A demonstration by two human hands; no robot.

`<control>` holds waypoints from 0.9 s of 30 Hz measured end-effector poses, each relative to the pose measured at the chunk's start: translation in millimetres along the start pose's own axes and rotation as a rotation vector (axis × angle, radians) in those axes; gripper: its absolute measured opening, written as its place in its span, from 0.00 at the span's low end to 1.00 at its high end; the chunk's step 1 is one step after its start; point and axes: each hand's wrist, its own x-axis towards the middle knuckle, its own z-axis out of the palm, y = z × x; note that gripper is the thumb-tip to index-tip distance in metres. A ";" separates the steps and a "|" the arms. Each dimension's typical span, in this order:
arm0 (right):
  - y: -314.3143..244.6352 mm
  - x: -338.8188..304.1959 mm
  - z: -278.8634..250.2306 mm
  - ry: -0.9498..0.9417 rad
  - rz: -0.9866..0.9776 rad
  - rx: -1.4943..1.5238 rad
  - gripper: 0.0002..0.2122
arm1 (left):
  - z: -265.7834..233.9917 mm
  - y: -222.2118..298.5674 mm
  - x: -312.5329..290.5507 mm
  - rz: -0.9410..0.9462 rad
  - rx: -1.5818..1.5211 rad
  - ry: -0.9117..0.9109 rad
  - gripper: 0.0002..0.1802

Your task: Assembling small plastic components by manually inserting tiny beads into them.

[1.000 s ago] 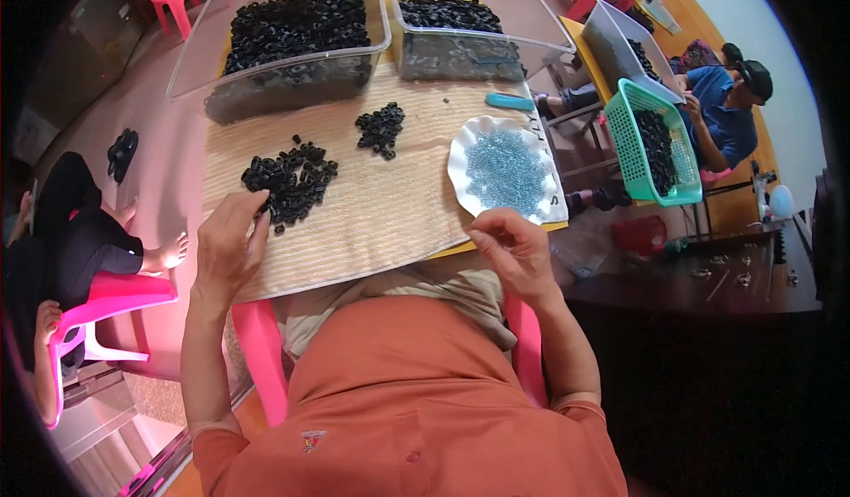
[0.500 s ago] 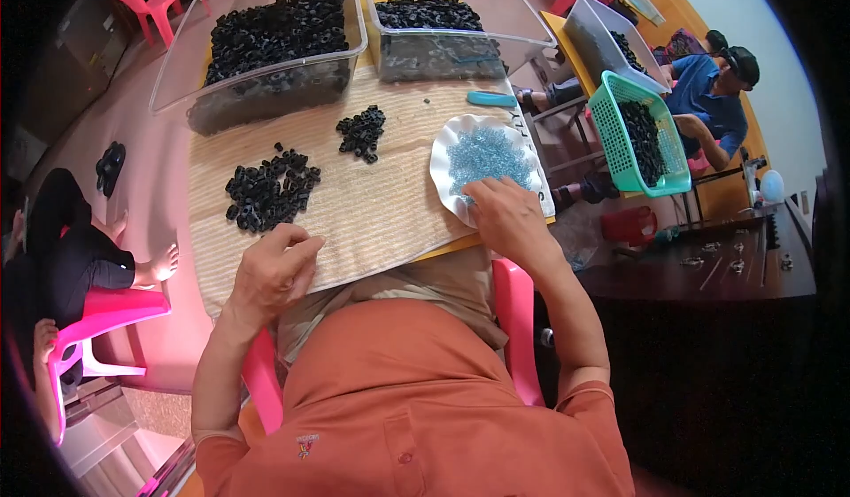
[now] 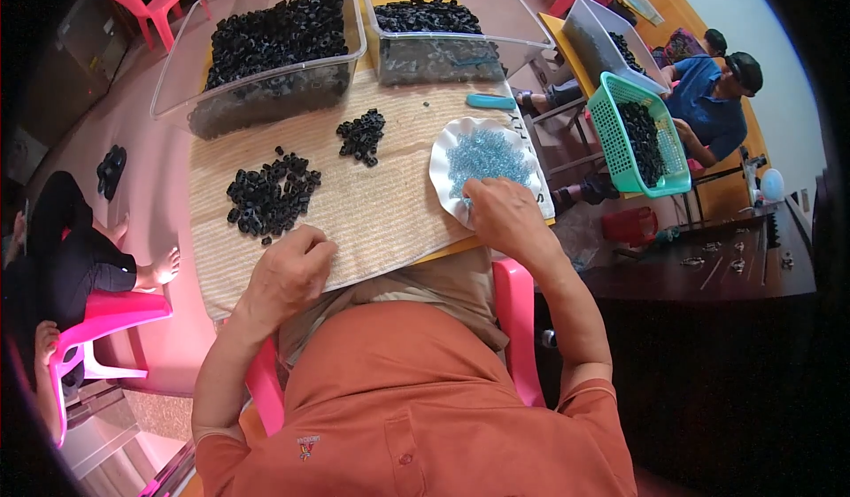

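Observation:
My right hand (image 3: 506,216) rests at the near edge of a white plate with a wavy rim (image 3: 437,165), its fingertips pressed together among small clear bluish pieces (image 3: 487,154). Whatever those fingers pinch is too small to make out. On the left, my left hand (image 3: 292,271) is curled closed over the near edge of the striped cloth (image 3: 390,205); its palm side is hidden. Just beyond it lies a loose pile of small black plastic parts (image 3: 270,191). A smaller pile of the same black parts (image 3: 360,136) sits farther back, toward the middle.
Two clear bins (image 3: 266,76) (image 3: 443,63) of black parts stand at the table's back. A blue-handled tool (image 3: 490,101) lies behind the plate. To the right are a green basket (image 3: 660,182) and a seated person (image 3: 708,107); another person (image 3: 71,240) sits at left.
My left hand has shifted slightly right, and its fingers have curled in more. At the plate, my right hand has barely moved.

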 end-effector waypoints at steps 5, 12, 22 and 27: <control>-1.7 1.5 -2.0 0.001 0.004 0.024 0.06 | 3.2 3.9 5.5 0.020 -0.037 0.014 0.07; -0.1 -1.0 -2.4 0.041 -0.077 -0.016 0.06 | 6.5 9.7 13.8 0.014 -0.130 0.037 0.07; 4.0 -2.4 5.3 0.092 -0.131 -0.025 0.06 | 12.5 20.4 26.2 -0.041 -0.329 0.042 0.06; 3.9 -2.2 7.0 0.163 -0.141 0.040 0.06 | 16.6 22.0 28.2 -0.050 -0.345 0.025 0.06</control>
